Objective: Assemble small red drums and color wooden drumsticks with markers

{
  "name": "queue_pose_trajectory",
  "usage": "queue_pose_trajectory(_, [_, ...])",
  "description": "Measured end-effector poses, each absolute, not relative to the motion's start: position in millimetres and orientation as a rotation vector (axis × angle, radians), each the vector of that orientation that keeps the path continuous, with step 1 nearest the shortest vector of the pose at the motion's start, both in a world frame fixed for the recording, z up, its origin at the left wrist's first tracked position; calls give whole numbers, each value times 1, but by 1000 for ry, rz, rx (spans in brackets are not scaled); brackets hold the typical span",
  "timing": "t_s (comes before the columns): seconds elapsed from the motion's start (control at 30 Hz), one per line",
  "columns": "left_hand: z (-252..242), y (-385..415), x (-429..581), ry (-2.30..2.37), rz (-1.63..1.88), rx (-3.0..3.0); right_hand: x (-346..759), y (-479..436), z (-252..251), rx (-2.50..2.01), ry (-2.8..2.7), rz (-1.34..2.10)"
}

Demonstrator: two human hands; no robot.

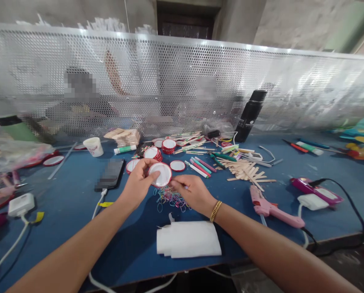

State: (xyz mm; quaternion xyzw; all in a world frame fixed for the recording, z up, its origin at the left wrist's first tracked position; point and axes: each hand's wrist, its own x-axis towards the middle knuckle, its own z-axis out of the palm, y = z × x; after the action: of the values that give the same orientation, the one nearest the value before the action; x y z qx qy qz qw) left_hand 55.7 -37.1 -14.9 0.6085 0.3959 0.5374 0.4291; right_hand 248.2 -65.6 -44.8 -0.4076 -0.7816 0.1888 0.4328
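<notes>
Fingers of the left hand (138,182) are closed around a round red-rimmed lid (160,174), held tilted just above the blue surface (78,203) at frame centre. The right hand (193,192) is curled with fingertips pinched on something in the heap of coloured rubber bands (169,198) directly under the lid. White folded foam (188,239) lies below the hands. More red lids (157,152) are stacked above, wooden sticks (245,169) to the right, a pink glue gun (271,208) at lower right, a phone (110,174) to the left
</notes>
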Motion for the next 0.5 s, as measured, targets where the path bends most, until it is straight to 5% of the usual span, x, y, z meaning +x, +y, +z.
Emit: queue_pose_trajectory(0.5, [-18, -50, 60, 1004, 1160, 1997, 243, -68, -43, -1121, -1766, 489])
